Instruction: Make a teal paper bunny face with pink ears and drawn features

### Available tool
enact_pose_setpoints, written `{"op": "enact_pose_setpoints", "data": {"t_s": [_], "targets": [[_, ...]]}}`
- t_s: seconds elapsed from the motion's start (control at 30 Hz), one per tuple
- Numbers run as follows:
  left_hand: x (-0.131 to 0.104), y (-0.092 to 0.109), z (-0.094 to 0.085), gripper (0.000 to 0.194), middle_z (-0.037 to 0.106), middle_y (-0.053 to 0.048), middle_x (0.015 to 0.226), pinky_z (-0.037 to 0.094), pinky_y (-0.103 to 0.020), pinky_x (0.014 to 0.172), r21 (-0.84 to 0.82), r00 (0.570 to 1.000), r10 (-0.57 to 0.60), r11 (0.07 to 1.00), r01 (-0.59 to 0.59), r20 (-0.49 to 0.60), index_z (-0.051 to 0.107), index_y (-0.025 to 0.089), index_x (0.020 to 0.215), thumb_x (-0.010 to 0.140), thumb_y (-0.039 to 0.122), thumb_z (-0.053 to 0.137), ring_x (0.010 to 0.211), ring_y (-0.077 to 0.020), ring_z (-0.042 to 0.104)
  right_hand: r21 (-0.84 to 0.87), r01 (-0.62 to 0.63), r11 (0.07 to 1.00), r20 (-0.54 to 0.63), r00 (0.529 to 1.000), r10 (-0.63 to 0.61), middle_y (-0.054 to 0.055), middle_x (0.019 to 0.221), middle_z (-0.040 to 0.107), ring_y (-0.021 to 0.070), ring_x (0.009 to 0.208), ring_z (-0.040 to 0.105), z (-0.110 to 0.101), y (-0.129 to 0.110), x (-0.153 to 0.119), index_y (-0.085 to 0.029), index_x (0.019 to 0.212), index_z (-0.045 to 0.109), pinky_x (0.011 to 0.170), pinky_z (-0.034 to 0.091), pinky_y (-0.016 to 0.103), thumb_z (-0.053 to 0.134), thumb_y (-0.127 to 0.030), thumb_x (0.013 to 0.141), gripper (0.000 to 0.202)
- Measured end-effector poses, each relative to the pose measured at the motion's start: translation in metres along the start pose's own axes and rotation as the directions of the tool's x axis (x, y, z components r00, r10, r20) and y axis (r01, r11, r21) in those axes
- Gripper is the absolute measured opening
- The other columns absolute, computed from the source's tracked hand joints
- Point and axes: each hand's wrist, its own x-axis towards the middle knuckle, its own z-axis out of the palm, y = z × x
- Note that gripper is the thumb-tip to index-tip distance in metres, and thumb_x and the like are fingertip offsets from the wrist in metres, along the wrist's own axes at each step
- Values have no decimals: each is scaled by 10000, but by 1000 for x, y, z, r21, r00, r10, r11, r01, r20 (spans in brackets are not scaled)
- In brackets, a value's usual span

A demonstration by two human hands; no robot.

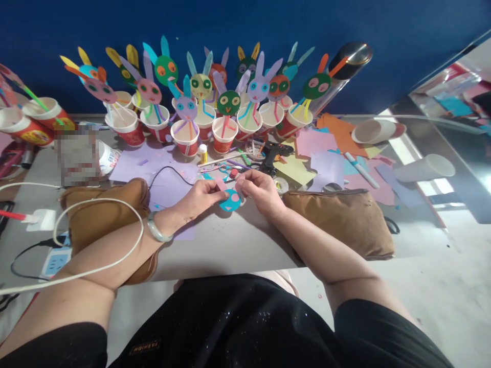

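Note:
Between my two hands is a round blue paper rabbit face (pixel 229 205) with pink paper pieces on it. My left hand (pixel 207 196), a pale bangle (pixel 159 228) on its wrist, pinches the face at its upper left edge, near a pink paper ear (pixel 221 184). At the upper right edge, my right hand (pixel 261 190) is closed with thumb and fingertips together on a pink paper strip (pixel 239 184). How firmly that strip is joined to the face I cannot tell. Both hands are just above the front of the grey table (pixel 230 245).
Several red paper cups (pixel 224 135) with paper rabbits stand along the blue wall. Behind my hands lie a black glue gun (pixel 274 156), a glue stick (pixel 203 153) and coloured paper (pixel 330 168). Brown cushions (pixel 341 220) flank my forearms. A white cable (pixel 99 268) loops over my left arm.

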Motion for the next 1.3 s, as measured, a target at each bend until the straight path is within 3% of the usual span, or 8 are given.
{"op": "enact_pose_setpoints", "data": {"t_s": [0.13, 0.3, 0.47, 0.73, 0.97, 1.3], "targets": [[0, 0, 1, 336, 738, -11, 705, 517, -290, 680, 25, 1000, 3, 1000, -3, -3, 746, 153, 731, 631, 418, 928, 651, -130, 633, 5, 24, 1000, -70, 997, -24, -39, 591, 546, 78, 521, 423, -2, 0, 1, -202, 733, 608, 511, 343, 247, 759, -468, 792, 312], [-1, 3, 2, 372, 723, -5, 683, 514, -295, 691, 25, 1000, -9, 1000, 9, -5, 732, 147, 721, 609, 438, 934, 657, -134, 635, 14, 42, 999, -54, 998, -41, -39, 563, 505, 81, 507, 411, -1, 1, 1, -209, 687, 579, 493, 339, 248, 773, -596, 801, 447], [-3, 10, 1, 356, 715, 0, 688, 493, -283, 680, 77, 1000, 2, 997, 0, -25, 729, 150, 730, 636, 445, 904, 653, -125, 604, 56, 59, 997, -82, 995, -54, -47, 604, 538, 76, 507, 413, 0, 3, 1, -199, 811, 647, 501, 359, 243, 761, -637, 791, 453], [-2, 10, 2, 333, 735, -27, 750, 526, -323, 749, 23, 1000, -1, 1000, 1, -26, 723, 152, 788, 626, 403, 870, 734, -175, 661, -92, -23, 996, 148, 988, 36, -31, 590, 570, 78, 538, 430, 0, 0, -1, -169, 702, 657, 530, 318, 244, 734, -425, 765, 275], [-1, 11, 0, 274, 684, 3, 689, 466, -277, 702, 63, 996, 81, 995, -78, -47, 684, 165, 712, 768, 426, 744, 669, -121, 584, -116, -21, 993, 149, 988, 38, -44, 573, 541, 78, 535, 420, 1, -1, -1, -176, 697, 616, 535, 307, 244, 699, -397, 761, 244], [0, 8, 0, 213, 690, 3, 685, 461, -276, 712, 46, 991, 110, 993, -107, -77, 690, 159, 695, 718, 359, 758, 676, -120, 588, -122, -41, 992, 135, 989, 58, -47, 570, 532, 78, 537, 419, 1, 1, 0, -185, 673, 596, 528, 302, 247, 694, -373, 738, 222]]}}
